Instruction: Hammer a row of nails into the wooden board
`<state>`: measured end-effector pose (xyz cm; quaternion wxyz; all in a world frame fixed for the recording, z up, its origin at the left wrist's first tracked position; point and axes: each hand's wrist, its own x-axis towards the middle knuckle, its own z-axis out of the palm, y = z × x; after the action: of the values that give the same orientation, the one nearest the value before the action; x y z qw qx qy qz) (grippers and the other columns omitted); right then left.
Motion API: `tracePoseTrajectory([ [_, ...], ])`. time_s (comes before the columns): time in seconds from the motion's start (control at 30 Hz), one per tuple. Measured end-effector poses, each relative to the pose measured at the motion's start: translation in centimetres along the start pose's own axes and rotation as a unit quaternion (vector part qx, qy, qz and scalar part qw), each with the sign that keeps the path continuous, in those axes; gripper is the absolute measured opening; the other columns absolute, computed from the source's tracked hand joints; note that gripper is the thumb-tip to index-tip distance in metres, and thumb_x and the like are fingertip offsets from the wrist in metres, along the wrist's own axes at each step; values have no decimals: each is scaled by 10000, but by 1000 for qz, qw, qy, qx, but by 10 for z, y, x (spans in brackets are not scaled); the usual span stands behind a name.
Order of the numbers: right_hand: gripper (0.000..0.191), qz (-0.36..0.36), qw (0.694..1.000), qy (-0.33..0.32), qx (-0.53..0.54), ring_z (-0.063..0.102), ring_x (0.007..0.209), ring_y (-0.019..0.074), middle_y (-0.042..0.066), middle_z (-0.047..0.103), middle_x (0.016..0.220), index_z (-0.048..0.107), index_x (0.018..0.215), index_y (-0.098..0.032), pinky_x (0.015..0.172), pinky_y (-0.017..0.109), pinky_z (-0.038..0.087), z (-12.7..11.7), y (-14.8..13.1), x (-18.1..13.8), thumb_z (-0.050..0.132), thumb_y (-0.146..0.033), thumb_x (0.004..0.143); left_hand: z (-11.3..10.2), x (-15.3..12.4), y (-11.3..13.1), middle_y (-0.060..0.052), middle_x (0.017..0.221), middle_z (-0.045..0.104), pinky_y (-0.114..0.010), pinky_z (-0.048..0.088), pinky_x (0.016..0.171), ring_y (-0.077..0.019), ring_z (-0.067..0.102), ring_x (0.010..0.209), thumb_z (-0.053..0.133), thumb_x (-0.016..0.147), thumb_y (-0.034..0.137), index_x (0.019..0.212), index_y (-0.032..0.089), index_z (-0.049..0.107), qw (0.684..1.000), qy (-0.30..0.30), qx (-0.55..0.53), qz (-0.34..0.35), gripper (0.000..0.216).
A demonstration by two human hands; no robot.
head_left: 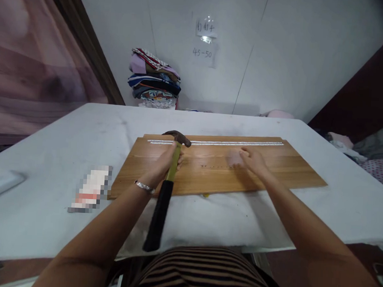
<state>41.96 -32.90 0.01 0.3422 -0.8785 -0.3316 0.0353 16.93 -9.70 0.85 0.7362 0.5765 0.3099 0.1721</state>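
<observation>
A hammer [165, 189] with a dark head, yellow shaft and black grip is held high on the shaft by my left hand [165, 161]; its head hovers over the left part of a wooden board [283, 167]. A silver bracelet circles that wrist. My right hand [253, 160] rests on the board near a short row of small nails [214, 166]. Its fingers are blurred and pinched together; what they hold is hidden. A metal strip [230, 142] runs along the board's far edge.
The board lies on a white table [49, 153]. A blurred small package [91, 189] sits left of the board. A white object [0, 182] is at the table's left edge. Folded clothes [154, 79] are stacked against the white wall behind.
</observation>
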Motion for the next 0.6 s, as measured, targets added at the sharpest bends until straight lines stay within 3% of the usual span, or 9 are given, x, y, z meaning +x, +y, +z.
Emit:
tracePoseTrajectory([
  [0.13,478,58,978,0,-201,510,1369,345,255,588,1447,613,1341,-68,1128,459,398,-22,64,19,448,-325,973,-5,-14,-7,37,520,514,-219,320,361,-92,424,344,410,969,700,874,169,592,996,-41,67,-30,570],
  [0.23,495,115,957,-22,-267,465,1393,370,242,564,1460,614,1327,-113,1123,567,371,-18,92,18,351,-399,1021,1,-29,-17,41,548,531,-223,314,362,-93,427,352,483,946,673,947,168,624,991,-69,99,-63,523],
  [0.37,536,122,947,-16,-298,450,1384,364,223,528,1491,605,1337,-145,1113,582,349,-6,107,14,254,-421,1040,10,-37,-26,43,558,522,-232,324,367,-98,425,363,473,941,680,952,179,637,986,-70,103,-110,528],
  [0.6,530,103,950,3,-295,461,1339,353,222,563,1430,628,1300,-160,1082,561,353,-4,112,15,263,-436,1031,20,-33,-26,50,548,513,-235,311,372,-100,416,356,437,956,684,956,178,623,987,-69,111,-98,539],
])
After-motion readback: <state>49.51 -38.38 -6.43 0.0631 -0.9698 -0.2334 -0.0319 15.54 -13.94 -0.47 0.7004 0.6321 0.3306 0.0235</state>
